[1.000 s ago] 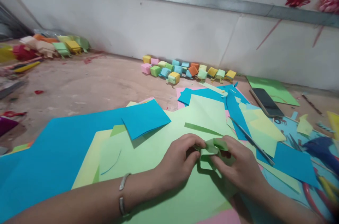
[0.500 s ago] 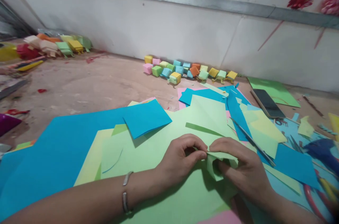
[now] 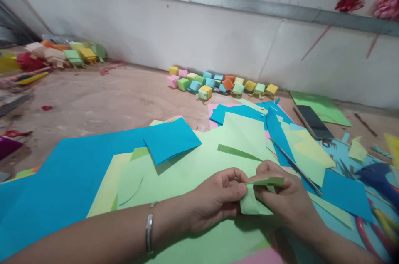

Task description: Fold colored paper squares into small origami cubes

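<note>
Between my two hands is a small light green folded paper [image 3: 251, 203], with flaps standing up from it. My left hand [image 3: 220, 193] pinches its left edge between thumb and fingers. On the other side my right hand [image 3: 285, 197] grips it, thumb reaching in under the upper flap and fingers behind, partly hidden. Under both hands lies a large light green sheet [image 3: 181, 189]. A folded blue paper [image 3: 173, 139] rests on it to the left, and a creased light green square [image 3: 245, 133] lies just beyond my hands.
Folded paper boxes [image 3: 210, 83] in several colours line the wall; more paper pieces [image 3: 75, 57] sit far left. On the right are a thin metal tool [image 3: 297, 168], a phone [image 3: 313, 122], paper scraps, a dark blue tool [image 3: 377, 176] and red-handled scissors [image 3: 364, 235]. A large blue sheet [image 3: 77, 168] lies left.
The folded paper has been turned, so its front face and upper flap now show more. My left wrist has rolled and its fingers have shifted lower; my right fingers have curled behind the paper.
</note>
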A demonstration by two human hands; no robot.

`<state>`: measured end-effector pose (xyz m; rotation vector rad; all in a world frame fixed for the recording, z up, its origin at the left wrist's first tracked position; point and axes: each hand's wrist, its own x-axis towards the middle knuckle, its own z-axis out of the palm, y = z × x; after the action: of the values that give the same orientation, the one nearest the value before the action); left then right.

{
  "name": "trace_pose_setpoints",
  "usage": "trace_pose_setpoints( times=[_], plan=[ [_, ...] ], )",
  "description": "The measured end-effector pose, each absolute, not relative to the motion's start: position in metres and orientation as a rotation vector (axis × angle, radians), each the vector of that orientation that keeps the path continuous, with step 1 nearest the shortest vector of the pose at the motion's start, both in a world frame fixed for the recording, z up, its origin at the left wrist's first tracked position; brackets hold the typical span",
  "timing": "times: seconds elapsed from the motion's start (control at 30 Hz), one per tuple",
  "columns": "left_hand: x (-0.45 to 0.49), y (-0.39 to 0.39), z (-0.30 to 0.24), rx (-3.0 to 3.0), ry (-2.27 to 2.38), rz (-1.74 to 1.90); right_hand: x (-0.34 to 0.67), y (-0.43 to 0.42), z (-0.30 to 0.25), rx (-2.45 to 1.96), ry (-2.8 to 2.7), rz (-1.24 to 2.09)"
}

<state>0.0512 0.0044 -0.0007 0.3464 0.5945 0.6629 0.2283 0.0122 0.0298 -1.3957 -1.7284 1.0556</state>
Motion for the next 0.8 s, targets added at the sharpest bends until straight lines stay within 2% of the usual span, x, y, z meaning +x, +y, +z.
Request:
trace_pose_setpoints(
  times=[0.37,0.8],
  plan=[
    [0.05,0.0085,-0.001,0.31,0.549,0.688,0.2309,0.0142,0.0325,-1.11,-1.833,0.676],
    [0.0485,0.0131,0.0072,0.435,0.698,0.603,0.2343,0.0122,0.0392,-1.07,-1.895,0.7]
  ],
)
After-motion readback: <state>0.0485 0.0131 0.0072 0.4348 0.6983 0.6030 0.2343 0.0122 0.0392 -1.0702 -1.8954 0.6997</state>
